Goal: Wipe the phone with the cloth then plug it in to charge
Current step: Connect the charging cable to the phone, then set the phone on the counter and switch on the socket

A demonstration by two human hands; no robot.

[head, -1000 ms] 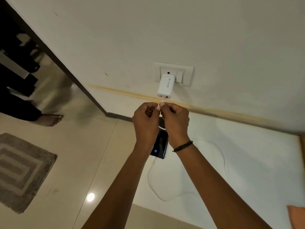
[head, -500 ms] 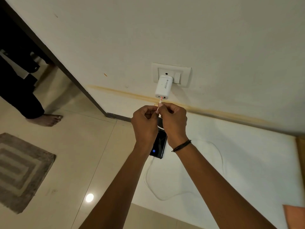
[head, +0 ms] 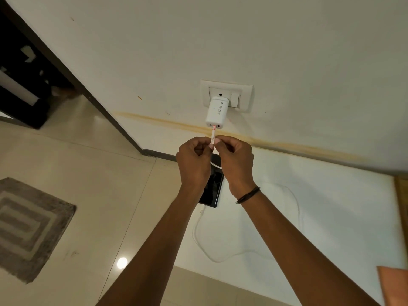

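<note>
A white charger adapter (head: 215, 113) sits in the wall socket (head: 227, 95). My left hand (head: 194, 161) and my right hand (head: 235, 159) both pinch the white cable plug (head: 213, 134), whose red-marked tip touches the adapter's left port. The black phone (head: 212, 188) lies on the white surface (head: 331, 217) below my hands, partly hidden by them, its screen dark. The white cable (head: 199, 237) runs from the phone's near end in a loop across the surface. An orange cloth corner (head: 393, 283) shows at the bottom right edge.
A dark door frame (head: 84, 85) runs diagonally at the left, with dark furniture (head: 22, 85) beyond it. A grey patterned mat (head: 26, 226) lies on the beige tiled floor (head: 99, 195). A wooden edge (head: 401, 206) is at the far right.
The bare foot and dark trouser leg at the left have left the view. The small blue light on the phone's screen is gone. My hands stay at the adapter's port.
</note>
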